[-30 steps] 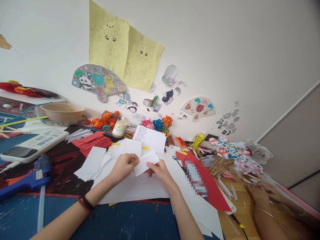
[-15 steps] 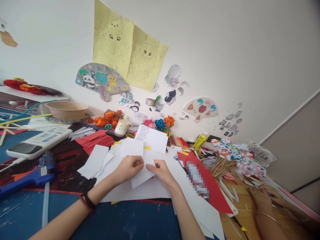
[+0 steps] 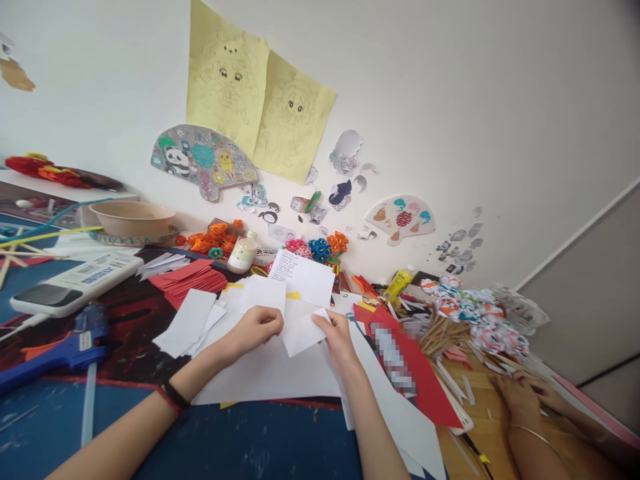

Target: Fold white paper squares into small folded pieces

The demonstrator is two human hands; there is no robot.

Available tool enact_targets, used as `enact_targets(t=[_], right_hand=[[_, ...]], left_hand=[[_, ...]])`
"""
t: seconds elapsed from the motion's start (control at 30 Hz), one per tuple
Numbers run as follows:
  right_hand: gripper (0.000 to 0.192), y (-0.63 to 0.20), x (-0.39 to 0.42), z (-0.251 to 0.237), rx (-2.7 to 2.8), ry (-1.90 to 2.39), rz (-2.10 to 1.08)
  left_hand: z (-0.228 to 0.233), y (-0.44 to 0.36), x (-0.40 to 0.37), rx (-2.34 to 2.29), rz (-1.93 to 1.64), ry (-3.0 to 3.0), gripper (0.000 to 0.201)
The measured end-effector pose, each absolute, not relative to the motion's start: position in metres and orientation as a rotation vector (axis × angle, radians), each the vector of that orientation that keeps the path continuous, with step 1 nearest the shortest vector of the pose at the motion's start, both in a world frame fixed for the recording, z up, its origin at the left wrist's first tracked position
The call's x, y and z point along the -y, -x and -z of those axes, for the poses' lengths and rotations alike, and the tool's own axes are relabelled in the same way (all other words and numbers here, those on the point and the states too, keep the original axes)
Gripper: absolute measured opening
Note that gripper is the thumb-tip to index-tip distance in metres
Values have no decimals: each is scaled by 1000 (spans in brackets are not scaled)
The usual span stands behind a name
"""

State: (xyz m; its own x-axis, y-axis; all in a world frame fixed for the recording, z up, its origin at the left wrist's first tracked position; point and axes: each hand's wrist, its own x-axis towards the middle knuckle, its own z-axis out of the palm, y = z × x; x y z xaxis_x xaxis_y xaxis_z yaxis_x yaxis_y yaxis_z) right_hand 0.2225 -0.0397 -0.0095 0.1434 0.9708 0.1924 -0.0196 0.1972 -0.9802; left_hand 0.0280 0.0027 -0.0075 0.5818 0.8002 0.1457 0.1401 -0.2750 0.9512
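1. The large white sheet (image 3: 270, 373) is lying on the tabletop (image 3: 240, 440) directly under the small white paper piece (image 3: 303, 331); its near edge is running close to the tabletop's front, so I judge that a forearm dragging across it could be sliding it, and everything beside the paper piece, out of place.
2. The red card (image 3: 425, 380), just right of the paper piece, is overlapping the white sheets; a sweep of the right arm could be nudging it toward the other person's hand (image 3: 520, 393), which is resting well to the right of the paper piece.
3. The blue glue gun (image 3: 55, 350) is lying far left of the paper piece; I cannot tell whether it is hot.
4. The left hand (image 3: 255, 330) is pinching the paper piece's left edge and the right hand (image 3: 337, 337) is gripping its right corner, lifting it slightly above the sheet. Pulling apart unevenly could be tearing or creasing it crookedly.
5. The cream bottle (image 3: 243, 253), behind the paper piece, is standing among loose paper flowers (image 3: 320, 247); a reach backward could be tipping it.
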Motion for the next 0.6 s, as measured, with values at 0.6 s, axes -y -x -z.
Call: enact_targets(t=[0.6], right_hand=[[30, -213, 38, 11, 1163, 1065, -973]], left_hand=[[6, -30, 0, -965, -969, -1682, 34]])
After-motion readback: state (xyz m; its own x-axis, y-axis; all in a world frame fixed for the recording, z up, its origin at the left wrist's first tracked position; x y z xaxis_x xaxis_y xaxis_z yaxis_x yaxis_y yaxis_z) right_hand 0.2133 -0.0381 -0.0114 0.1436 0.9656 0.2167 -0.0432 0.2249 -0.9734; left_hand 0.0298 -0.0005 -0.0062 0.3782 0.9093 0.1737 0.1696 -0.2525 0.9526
